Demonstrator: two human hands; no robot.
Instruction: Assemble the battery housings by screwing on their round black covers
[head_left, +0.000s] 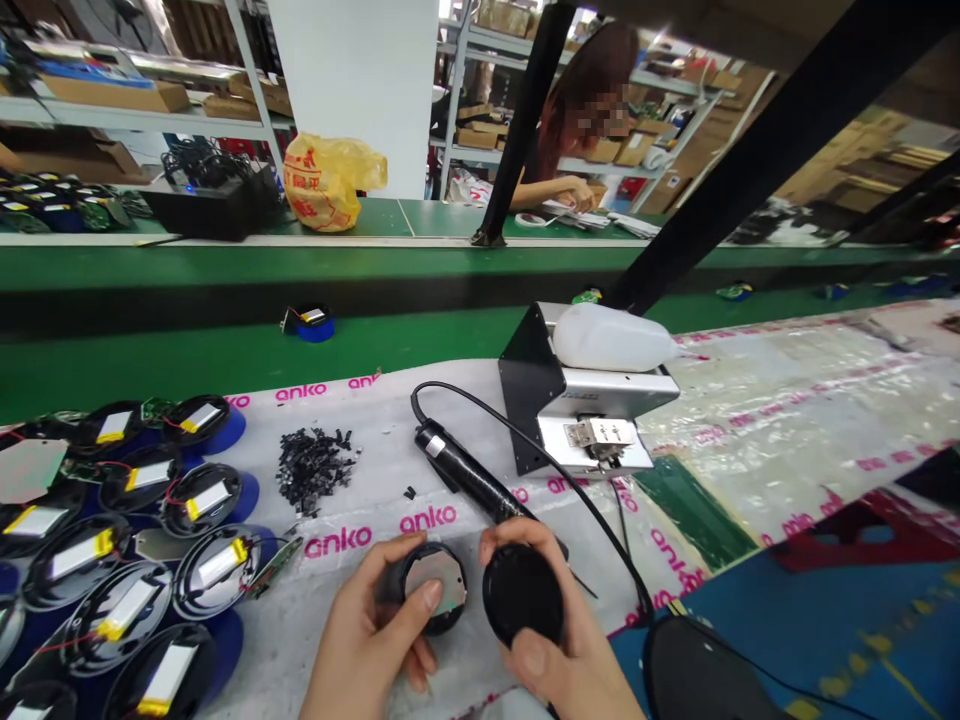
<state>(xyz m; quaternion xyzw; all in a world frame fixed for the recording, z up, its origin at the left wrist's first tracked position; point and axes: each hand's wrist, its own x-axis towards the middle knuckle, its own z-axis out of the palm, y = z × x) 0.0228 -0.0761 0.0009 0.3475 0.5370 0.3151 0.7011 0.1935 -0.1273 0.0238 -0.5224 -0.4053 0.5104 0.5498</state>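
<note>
My left hand (pixel 367 640) is closed round a round black housing (pixel 433 585) with a grey plate showing inside it. My right hand (pixel 570 660) grips a round black cover (pixel 523 594), its dark face turned up, right beside the housing. Both pieces are held just above the plastic-covered bench. A black soldering iron (pixel 469 478) with its cable lies just beyond my hands.
Several open round units with silver batteries (pixel 135 540) lie at the left. A pile of small black parts (pixel 311 468) sits ahead. A metal stand (pixel 585 410) with a white bottle (pixel 611 338) is at centre right. Another person works beyond the green conveyor (pixel 225 350).
</note>
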